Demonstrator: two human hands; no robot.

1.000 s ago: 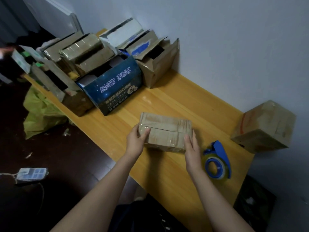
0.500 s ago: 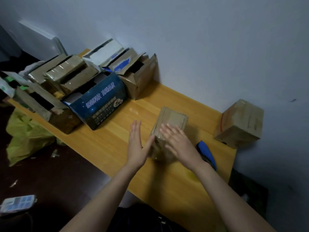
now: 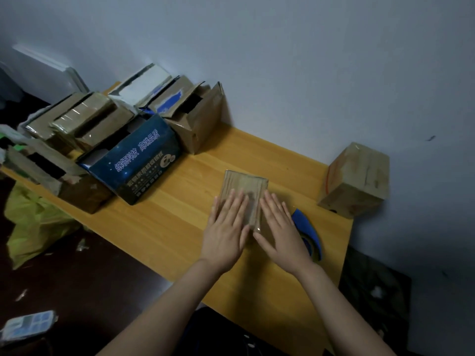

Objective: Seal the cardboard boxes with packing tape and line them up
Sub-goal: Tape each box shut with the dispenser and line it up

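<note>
The small cardboard box [image 3: 244,182] lies on the wooden table [image 3: 167,222] at frame centre, its top covered in clear tape. The left hand [image 3: 226,232] and right hand [image 3: 280,235] rest flat on its near part, side by side, fingers straight and together, gripping nothing. The blue tape dispenser [image 3: 308,228] lies just right of the right hand, partly hidden by it. A sealed box [image 3: 357,181] stands at centre right against the wall. A dark blue printed box [image 3: 133,163] and an open brown box [image 3: 198,119] sit among other boxes at upper left.
</note>
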